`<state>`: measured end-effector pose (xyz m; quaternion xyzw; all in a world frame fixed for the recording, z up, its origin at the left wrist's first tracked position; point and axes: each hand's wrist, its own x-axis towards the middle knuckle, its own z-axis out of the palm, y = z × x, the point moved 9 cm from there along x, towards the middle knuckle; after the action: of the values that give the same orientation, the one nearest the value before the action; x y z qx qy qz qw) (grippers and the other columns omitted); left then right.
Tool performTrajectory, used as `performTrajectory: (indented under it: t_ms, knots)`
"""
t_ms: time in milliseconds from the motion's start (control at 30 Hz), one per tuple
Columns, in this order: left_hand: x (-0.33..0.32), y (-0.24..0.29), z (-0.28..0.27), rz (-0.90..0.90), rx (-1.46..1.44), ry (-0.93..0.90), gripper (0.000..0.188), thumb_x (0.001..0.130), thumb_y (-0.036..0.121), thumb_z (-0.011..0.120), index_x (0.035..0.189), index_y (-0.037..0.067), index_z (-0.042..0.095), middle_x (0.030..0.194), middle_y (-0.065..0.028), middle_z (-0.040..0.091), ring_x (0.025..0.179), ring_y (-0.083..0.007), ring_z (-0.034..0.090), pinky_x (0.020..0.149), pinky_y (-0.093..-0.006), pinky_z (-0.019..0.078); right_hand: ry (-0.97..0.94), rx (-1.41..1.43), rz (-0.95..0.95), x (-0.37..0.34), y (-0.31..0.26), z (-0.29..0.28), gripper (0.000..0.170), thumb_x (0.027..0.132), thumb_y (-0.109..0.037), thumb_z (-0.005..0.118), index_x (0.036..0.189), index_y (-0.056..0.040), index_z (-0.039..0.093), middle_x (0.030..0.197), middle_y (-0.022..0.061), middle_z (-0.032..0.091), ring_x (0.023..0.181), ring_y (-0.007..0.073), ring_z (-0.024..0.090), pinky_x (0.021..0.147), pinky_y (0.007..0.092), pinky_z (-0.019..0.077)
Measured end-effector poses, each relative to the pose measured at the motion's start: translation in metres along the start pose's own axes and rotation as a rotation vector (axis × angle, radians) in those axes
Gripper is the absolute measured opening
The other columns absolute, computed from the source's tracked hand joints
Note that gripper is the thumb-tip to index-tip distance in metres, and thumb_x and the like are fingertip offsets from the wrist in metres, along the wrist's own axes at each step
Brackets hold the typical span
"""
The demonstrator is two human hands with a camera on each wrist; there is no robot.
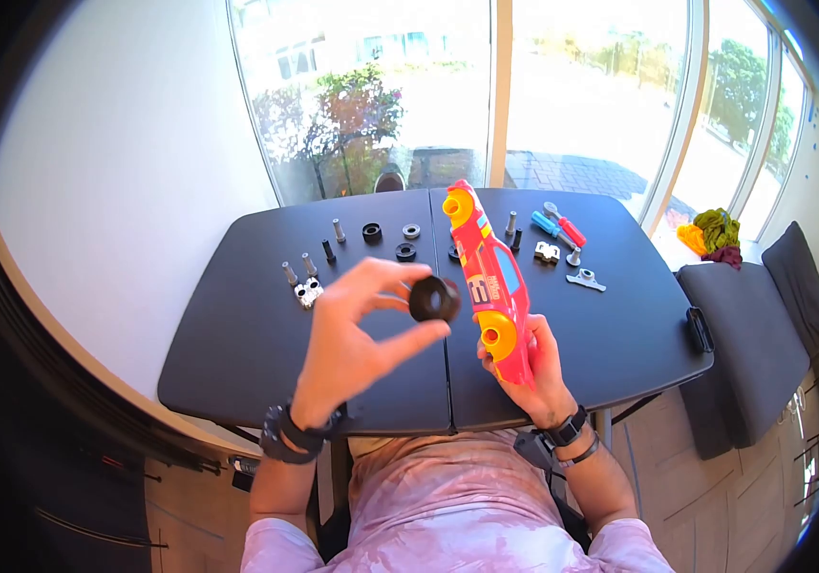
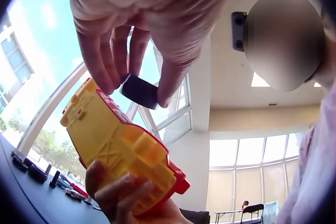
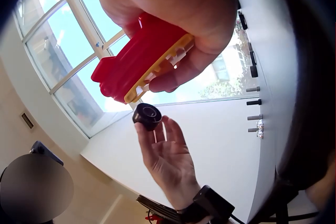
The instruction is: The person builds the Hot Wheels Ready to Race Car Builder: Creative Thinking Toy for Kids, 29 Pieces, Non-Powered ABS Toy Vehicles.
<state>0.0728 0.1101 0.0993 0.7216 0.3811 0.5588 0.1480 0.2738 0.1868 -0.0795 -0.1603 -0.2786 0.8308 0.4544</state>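
Between thumb and fingers, my left hand [image 1: 357, 329] pinches a black wheel [image 1: 434, 299] by its rim. A red toy car body [image 1: 500, 286] with yellow wheel arches is gripped at its lower end by my right hand [image 1: 545, 377], held on its side above the table. The wheel is just left of the car, apart from it in the left wrist view, where the car's yellow underside [image 2: 113, 140] shows. In the right wrist view, the wheel [image 3: 147, 116] is below the car's end, its hub facing the camera.
On the black table [image 1: 237, 372] lie black wheels [image 1: 372, 232], a grey ring [image 1: 411, 231], bolts [image 1: 309, 264], silver blocks [image 1: 308, 292], a grey bracket [image 1: 586, 279], and blue [image 1: 548, 225] and red [image 1: 572, 232] handled tools. A dark cushioned seat [image 1: 744, 325] stands at the right.
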Motion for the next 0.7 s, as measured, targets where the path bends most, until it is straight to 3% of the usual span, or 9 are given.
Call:
performTrajectory:
  t_ms: [167,300,433,533,633,700]
  knots:
    - [-0.023,0.027,0.038,0.158,0.136,-0.051,0.059,0.077,0.011,0.103,0.13,0.004,0.079,0.122,-0.0111,0.076,0.101,-0.019,0.078,0.085,-0.0322,0.0651,0.038,0.062,-0.04,0.0,0.0,-0.001,0.052,0.111,-0.04,0.056,0.145,-0.0006,0.061,0.126,0.0154,0.076,0.107,0.0243,0.077,0.088,0.0351,0.0627]
    - [-0.029,0.008,0.057,0.214,0.156,-0.022,0.064,0.075,0.016,0.104,0.134,0.007,0.08,0.12,-0.0097,0.075,0.095,-0.019,0.076,0.082,-0.033,0.0646,0.084,0.079,-0.03,-0.003,0.0,0.004,0.049,0.111,-0.038,0.057,0.142,-0.0007,0.063,0.128,0.0134,0.077,0.107,0.0217,0.077,0.089,0.0349,0.0625]
    - [-0.028,0.022,0.056,0.219,0.232,-0.047,0.068,0.074,0.039,0.104,0.129,0.005,0.081,0.114,-0.0096,0.072,0.094,-0.026,0.074,0.084,-0.0393,0.0631,0.046,0.079,-0.022,-0.004,0.0,0.003,0.046,0.111,-0.037,0.057,0.139,-0.0015,0.065,0.124,0.0121,0.078,0.106,0.0218,0.077,0.09,0.0359,0.0625]
    - [-0.028,0.02,0.048,0.223,0.217,-0.001,0.058,0.073,0.042,0.105,0.109,0.002,0.083,0.106,-0.0075,0.071,0.089,-0.0254,0.072,0.081,-0.0401,0.0623,0.041,0.075,-0.022,-0.002,0.0,-0.002,0.044,0.111,-0.037,0.056,0.136,-0.0023,0.066,0.12,0.0117,0.079,0.104,0.0228,0.077,0.089,0.0366,0.0622]
    - [-0.031,0.023,0.032,0.198,0.275,-0.122,0.042,0.077,0.033,0.103,0.084,0.001,0.076,0.093,-0.0049,0.07,0.081,-0.0229,0.071,0.073,-0.0373,0.0608,0.042,0.072,-0.04,0.001,-0.001,-0.004,0.043,0.111,-0.037,0.056,0.134,-0.003,0.067,0.116,0.0112,0.079,0.1,0.0239,0.077,0.085,0.0371,0.0615]
    - [-0.027,0.024,0.015,0.151,0.287,-0.031,0.039,0.08,0.027,0.101,0.075,0.002,0.071,0.086,-0.0044,0.069,0.075,-0.0212,0.07,0.067,-0.0355,0.0585,0.036,0.08,-0.046,0.001,-0.002,-0.004,0.042,0.111,-0.037,0.055,0.134,-0.0033,0.067,0.116,0.011,0.079,0.098,0.0242,0.076,0.084,0.0372,0.0609]
